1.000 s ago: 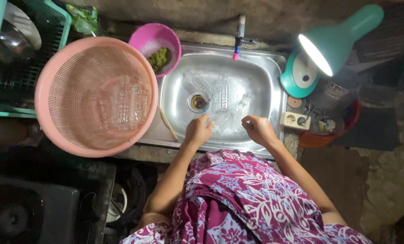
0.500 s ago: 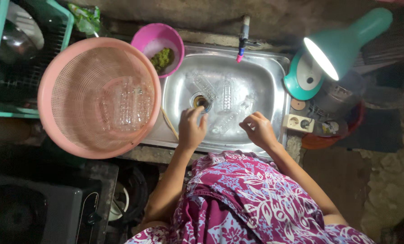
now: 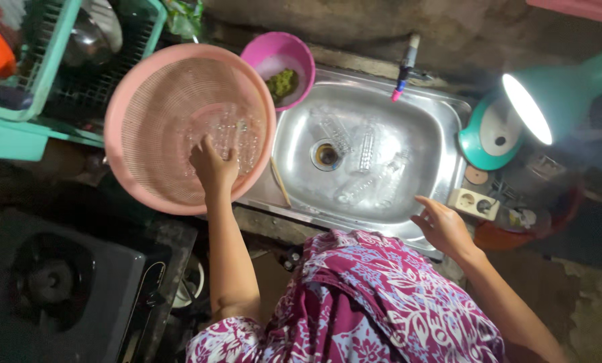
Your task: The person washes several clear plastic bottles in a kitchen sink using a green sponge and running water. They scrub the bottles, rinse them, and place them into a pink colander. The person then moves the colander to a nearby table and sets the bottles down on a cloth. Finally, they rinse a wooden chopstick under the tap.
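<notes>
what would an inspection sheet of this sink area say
surface: wet stainless steel sink, clear glass pieces by its drain
job's things: round pink plastic colander holding clear glassware
clutter: small pink bowl with green scraps; thin stick on sink edge
hands: left hand inside the colander on the glassware; right hand open over sink's front rim
cables: white power socket block, cord unclear
surroundings: lit teal desk lamp, green dish rack, stove

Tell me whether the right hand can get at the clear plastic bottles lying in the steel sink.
Probably yes: the right hand hovers open at the sink's near rim, and nothing covers the bottles.
</notes>
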